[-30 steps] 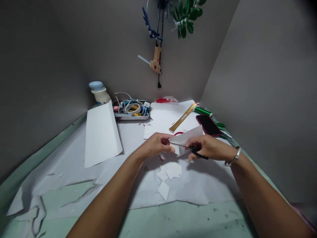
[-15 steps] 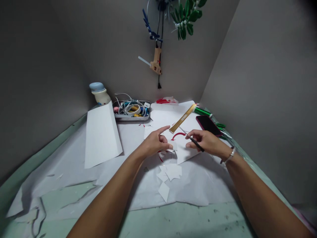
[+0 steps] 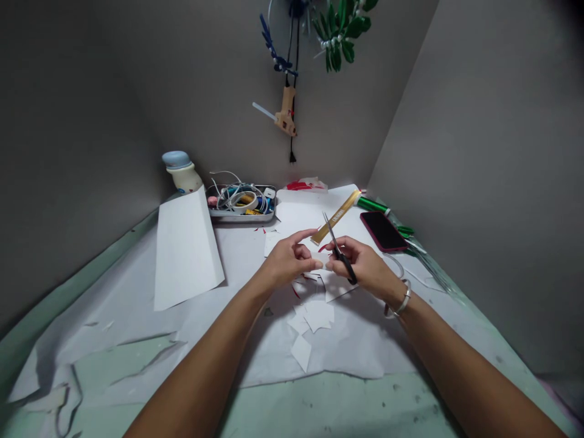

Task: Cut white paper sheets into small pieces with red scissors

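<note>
A small white paper piece [image 3: 322, 258] is pinched by my left hand [image 3: 291, 260], whose index finger points out toward a gold sachet [image 3: 340, 214]. My right hand [image 3: 360, 263] grips black-handled scissors [image 3: 347, 267], their blades tilted up and away. Its thumb and fingertips also reach the right end of the paper piece. Part of a thin red strip [image 3: 323, 247] shows behind the hands, mostly hidden. Below them lie several cut white paper scraps [image 3: 319, 314] on the white covering sheet [image 3: 365, 340].
A folded white sheet [image 3: 187, 249] lies at left, before a blue-lidded bottle [image 3: 182, 172]. At the back sits a metal tray [image 3: 241, 218] of cords and supplies. A phone [image 3: 382, 231] and green roll [image 3: 371, 204] are at right. A glue gun [image 3: 286, 112] hangs above.
My right hand has moved left, close to my left hand, and its fingers now meet the paper piece. The scissors have swung more upright, and the red strip is more covered.
</note>
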`<state>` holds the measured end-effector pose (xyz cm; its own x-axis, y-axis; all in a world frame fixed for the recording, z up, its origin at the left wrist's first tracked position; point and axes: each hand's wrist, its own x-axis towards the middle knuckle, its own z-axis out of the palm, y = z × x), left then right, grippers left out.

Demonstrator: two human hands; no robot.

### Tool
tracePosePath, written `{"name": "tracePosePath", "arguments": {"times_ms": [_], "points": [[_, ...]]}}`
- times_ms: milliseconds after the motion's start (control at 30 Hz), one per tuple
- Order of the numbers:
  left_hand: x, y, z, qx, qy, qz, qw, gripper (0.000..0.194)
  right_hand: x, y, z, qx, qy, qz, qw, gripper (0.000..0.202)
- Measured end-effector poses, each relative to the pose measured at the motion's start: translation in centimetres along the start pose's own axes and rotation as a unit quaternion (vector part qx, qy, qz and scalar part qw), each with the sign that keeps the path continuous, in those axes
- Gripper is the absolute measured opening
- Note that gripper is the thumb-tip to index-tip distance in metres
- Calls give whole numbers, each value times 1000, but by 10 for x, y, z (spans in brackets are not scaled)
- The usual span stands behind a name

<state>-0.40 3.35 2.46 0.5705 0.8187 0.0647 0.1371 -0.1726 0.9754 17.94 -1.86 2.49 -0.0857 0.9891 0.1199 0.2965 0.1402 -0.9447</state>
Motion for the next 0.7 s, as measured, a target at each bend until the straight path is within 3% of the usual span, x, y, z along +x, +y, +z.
{"name": "tracePosePath", "arguments": {"times_ms": [267,467,700], "points": [[-1,-2,5,-60,7,-50,997,64,-1,-6,3,-29,26,1,999,25],[-1,-5,7,-202,-27,-86,975,31,1,1,0,-3,37,1,999,27],[0,-14,8,-245,-32,-100,964,24,2,1,0,-10,39,8,999,27]]}}
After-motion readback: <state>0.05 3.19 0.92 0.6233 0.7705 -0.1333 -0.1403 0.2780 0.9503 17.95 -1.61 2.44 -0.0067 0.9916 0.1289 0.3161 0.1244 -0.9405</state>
